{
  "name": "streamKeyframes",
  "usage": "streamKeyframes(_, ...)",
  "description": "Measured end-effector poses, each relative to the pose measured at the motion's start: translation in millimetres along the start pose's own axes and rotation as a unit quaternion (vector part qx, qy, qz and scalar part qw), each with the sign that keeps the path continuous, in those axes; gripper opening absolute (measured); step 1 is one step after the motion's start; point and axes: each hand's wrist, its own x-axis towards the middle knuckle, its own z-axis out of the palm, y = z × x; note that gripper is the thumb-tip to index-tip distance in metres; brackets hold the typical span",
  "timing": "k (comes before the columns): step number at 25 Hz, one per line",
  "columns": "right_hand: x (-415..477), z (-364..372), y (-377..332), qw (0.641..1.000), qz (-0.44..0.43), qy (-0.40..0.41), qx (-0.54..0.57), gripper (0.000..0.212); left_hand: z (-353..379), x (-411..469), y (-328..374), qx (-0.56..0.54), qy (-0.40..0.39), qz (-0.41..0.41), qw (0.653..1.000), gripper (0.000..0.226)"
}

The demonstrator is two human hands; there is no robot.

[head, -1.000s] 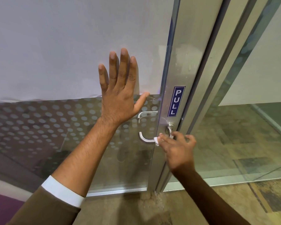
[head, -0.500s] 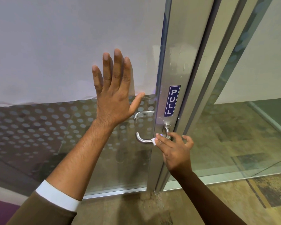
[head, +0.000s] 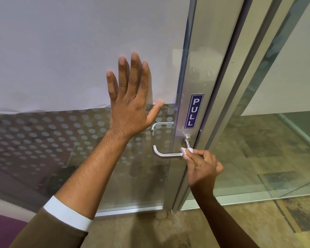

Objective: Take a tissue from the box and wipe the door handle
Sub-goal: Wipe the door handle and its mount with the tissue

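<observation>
Right hand has slid its pinched tissue wad from mid-lever toward the neck of the steel lever handle, frame centre-right. Left hand stays flat, fingers spread, on the glass door. Wiping underway; curved end seemingly left.

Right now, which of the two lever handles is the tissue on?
The lower, near-side door handle: the right hand presses the tissue against it. The upper handle shows behind the glass, untouched.
</observation>
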Motion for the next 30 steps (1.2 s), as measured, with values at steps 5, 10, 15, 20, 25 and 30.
streamKeyframes(5,45,-4,-3,0.980,0.176,-0.076,-0.049,0.016,0,0,1,0.001,0.000,-0.002,1.000,0.100)
streamKeyframes(10,26,-18,-14,0.985,0.107,-0.104,-0.090,0.023,1,1,0,0.002,0.007,-0.002,1.000,0.099)
streamKeyframes(15,54,-22,-24,0.969,0.185,-0.147,-0.078,0.021,2,0,1,0.006,0.007,-0.006,1.000,0.100)
streamKeyframes(20,66,-12,-35,0.967,0.200,-0.143,-0.071,0.024,1,0,1,0.003,0.006,-0.006,1.000,0.100)
streamKeyframes(25,55,-12,-33,0.969,0.105,-0.177,-0.139,0.018,1,0,0,0.003,0.004,-0.004,1.000,0.100)
streamKeyframes(30,66,-18,-39,0.948,0.020,-0.224,-0.226,0.022,2,0,0,-0.001,0.005,-0.004,1.000,0.099)
